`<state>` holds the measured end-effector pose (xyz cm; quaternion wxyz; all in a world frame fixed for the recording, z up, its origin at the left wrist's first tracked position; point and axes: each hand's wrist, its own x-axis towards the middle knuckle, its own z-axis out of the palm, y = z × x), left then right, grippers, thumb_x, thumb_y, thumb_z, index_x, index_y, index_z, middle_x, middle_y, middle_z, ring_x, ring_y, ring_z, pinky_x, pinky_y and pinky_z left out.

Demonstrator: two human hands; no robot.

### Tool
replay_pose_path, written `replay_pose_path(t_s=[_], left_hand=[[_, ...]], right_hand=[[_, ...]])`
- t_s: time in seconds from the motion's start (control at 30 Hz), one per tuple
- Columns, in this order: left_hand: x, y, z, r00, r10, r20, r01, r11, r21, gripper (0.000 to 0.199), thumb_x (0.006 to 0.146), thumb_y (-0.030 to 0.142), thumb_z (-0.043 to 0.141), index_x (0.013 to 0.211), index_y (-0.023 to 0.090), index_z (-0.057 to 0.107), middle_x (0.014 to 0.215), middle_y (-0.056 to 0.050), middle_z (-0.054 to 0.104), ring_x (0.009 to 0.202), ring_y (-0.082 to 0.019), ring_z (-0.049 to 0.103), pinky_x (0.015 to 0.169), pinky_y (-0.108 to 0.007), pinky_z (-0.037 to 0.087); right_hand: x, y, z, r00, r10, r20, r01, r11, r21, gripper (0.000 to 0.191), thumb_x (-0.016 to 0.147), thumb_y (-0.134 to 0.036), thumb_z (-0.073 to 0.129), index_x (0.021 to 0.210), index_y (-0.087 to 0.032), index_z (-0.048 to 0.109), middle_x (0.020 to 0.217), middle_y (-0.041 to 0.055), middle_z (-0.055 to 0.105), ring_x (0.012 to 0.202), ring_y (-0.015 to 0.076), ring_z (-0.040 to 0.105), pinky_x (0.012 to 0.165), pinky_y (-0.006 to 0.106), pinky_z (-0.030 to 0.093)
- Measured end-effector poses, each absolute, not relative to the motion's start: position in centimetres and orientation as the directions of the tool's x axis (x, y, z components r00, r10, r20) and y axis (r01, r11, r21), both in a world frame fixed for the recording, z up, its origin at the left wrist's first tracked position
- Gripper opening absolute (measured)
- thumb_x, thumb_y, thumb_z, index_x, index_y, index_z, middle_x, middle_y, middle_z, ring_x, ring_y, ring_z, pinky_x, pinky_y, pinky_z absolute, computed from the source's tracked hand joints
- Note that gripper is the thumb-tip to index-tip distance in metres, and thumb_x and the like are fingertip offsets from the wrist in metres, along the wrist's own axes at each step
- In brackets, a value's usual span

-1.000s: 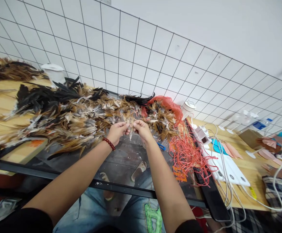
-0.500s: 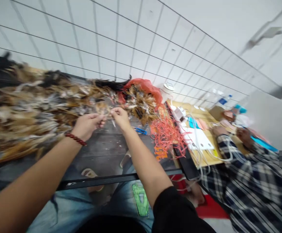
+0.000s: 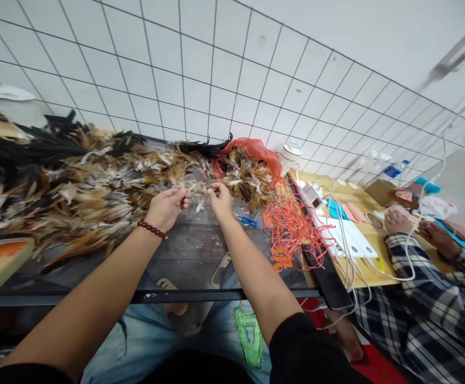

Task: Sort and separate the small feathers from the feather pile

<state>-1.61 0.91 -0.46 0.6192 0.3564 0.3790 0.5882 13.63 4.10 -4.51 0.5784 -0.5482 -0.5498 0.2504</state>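
Both hands are raised over the dark table (image 3: 192,245), a short gap between them. My left hand (image 3: 168,207), with a red bead bracelet at the wrist, is closed in a pinch at the left of a small pale feather piece (image 3: 199,202). My right hand (image 3: 220,201) is pinched closed at the right side of the same wispy piece. Brown and white feathers (image 3: 96,197) are heaped left of and behind the hands. Another feather bunch (image 3: 248,173) lies partly in a red plastic bag (image 3: 262,152). Blue snips (image 3: 247,221) rest right of my right hand.
Tangled red strings (image 3: 292,226) and orange pieces (image 3: 281,258) lie to the right. Beyond them a wooden table (image 3: 370,234) bears white cables and a white sheet (image 3: 350,237). A co-worker's plaid sleeve (image 3: 416,272) is at the far right. A wire grid (image 3: 212,69) stands behind.
The view has shifted, so the scene sits further right and a wooden block shows at left. My hands are slightly further apart, both still pinched.
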Motion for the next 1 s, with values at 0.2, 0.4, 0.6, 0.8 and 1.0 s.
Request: replay_pose_path(t_s=[0.2, 0.4, 0.6, 0.8, 1.0], left_hand=[[-2.0, 0.9, -0.7, 0.008, 0.998, -0.066, -0.487, 0.062, 0.871, 0.018, 0.061, 0.021, 0.077, 0.068, 0.01, 0.065, 0.065, -0.003, 0.061, 0.054, -0.007, 0.053, 0.049, -0.018, 0.042], [-2.3, 0.9, -0.4, -0.06, 0.995, -0.081, -0.5, 0.04, 0.865, 0.014, 0.064, 0.02, 0.075, 0.069, 0.011, 0.066, 0.068, -0.004, 0.063, 0.054, -0.007, 0.053, 0.049, -0.018, 0.043], [-2.4, 0.9, -0.4, -0.105, 0.989, -0.107, -0.507, 0.039, 0.861, 0.014, 0.059, 0.014, 0.077, 0.065, 0.011, 0.065, 0.08, -0.008, 0.068, 0.079, -0.016, 0.065, 0.071, -0.026, 0.053], [-2.3, 0.9, -0.7, -0.107, 0.989, -0.106, -0.391, 0.056, 0.919, 0.018, 0.058, 0.021, 0.078, 0.067, 0.011, 0.065, 0.072, -0.007, 0.068, 0.069, -0.016, 0.065, 0.062, -0.025, 0.052], [-1.8, 0.9, -0.7, -0.117, 0.99, -0.081, -0.295, 0.043, 0.954, 0.022, 0.055, 0.025, 0.079, 0.065, 0.011, 0.065, 0.07, -0.005, 0.067, 0.066, -0.015, 0.064, 0.056, -0.023, 0.05]], right_hand=[[13.4, 3.5, -4.4, 0.24, 0.868, 0.434, 0.382, 0.326, -0.865, 0.017, 0.08, -0.025, 0.051, 0.09, -0.019, 0.062, 0.094, 0.0043, 0.06, 0.085, 0.0143, 0.055, 0.08, 0.024, 0.043], [14.3, 3.2, -4.1, -0.241, 0.85, 0.468, 0.465, 0.524, -0.713, 0.02, 0.07, -0.013, 0.051, 0.084, -0.019, 0.066, 0.092, 0.0023, 0.063, 0.085, 0.016, 0.055, 0.081, 0.028, 0.042], [15.3, 3.1, -3.6, -0.438, 0.778, 0.45, 0.587, 0.627, -0.512, 0.007, 0.07, -0.019, 0.065, 0.076, -0.022, 0.067, 0.1, 0.0019, 0.065, 0.099, 0.0191, 0.055, 0.093, 0.033, 0.038], [14.4, 2.8, -3.2, -0.261, 0.808, 0.528, 0.646, 0.553, -0.527, 0.022, 0.088, -0.018, 0.045, 0.094, -0.021, 0.066, 0.092, 0.0024, 0.068, 0.089, 0.0159, 0.059, 0.082, 0.027, 0.041], [13.9, 1.7, -2.2, -0.352, 0.763, 0.543, 0.771, 0.565, -0.293, 0.03, 0.089, -0.012, 0.042, 0.106, -0.023, 0.065, 0.104, 0.004, 0.066, 0.102, 0.0186, 0.053, 0.087, 0.031, 0.035]])
